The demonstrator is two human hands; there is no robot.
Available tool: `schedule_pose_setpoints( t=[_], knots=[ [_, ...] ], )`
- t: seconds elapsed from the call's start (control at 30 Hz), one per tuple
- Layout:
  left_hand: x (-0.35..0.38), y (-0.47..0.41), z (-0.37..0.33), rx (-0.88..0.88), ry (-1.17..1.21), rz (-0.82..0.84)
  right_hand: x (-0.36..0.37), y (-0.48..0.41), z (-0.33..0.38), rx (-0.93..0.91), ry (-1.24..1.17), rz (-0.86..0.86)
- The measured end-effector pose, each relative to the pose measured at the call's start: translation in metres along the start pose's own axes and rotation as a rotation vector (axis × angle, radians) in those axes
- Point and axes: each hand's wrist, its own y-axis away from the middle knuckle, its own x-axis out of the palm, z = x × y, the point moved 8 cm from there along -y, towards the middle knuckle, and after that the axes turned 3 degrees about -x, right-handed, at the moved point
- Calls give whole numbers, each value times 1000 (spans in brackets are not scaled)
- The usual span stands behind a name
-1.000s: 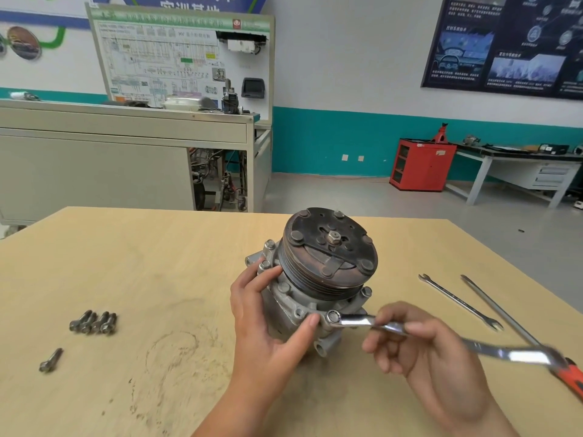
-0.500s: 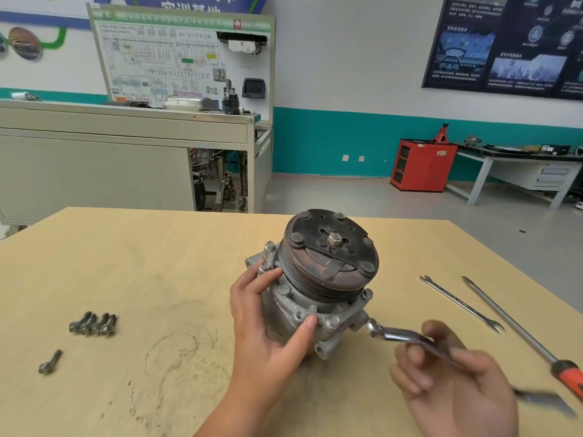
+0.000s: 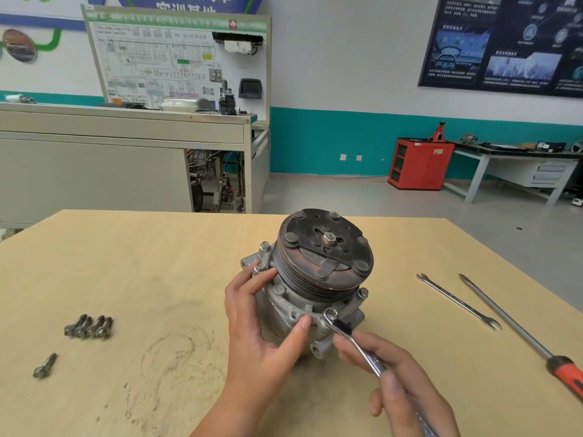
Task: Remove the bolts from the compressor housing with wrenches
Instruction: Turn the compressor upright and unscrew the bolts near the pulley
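- Compressor stood on table, centre, pulley up.
- Left hand gripped its housing, fingers spread.
- Right hand pinched wrench; ring end sat on near bolt.
- Loose bolts lay at left.

Screwdriver, red cabinet, wall poster

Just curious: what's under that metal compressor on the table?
It rests on the wooden table; anything beneath is hidden by the compressor itself and the left hand gripping it.
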Motion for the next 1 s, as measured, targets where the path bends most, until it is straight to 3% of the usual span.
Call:
schedule_pose_setpoints(
  t=[0.17,0.3,0.43,0.53,0.67,0.7,0.77,0.83,0.93,0.97,1.0],
  knots=[
    [0,-1,0,19,-8,6,-7,-3,-7,54,-23,-13],
    [0,-1,0,39,-16,8,-20,-30,-28,276,-227,17],
    [0,-1,1,23,-7,20,-18,-62,-50,518,-403,202],
    [-1,-2,1,11,-5,18,-9,-72,-54,547,-516,303],
    [-1,-3,1,18,-10,24,-4,-64,-51,515,-1013,235],
    [-2,-3,1,25,-15,18,-9,-56,-50,512,-1084,141],
    [-2,-3,0,34,-16,11,-27,-43,-53,481,-1103,16],
    [-2,-3,0,41,-18,11,-30,-25,-49,458,-1093,32],
    [-2,-3,0,58,-22,6,-33,-8,-37,420,-775,-88],
    [-2,-3,0,65,-22,3,-20,-11,-29,294,-651,63],
    [-3,-3,0,71,-22,0,-2,-3,-32,373,-664,161]
  ],
)
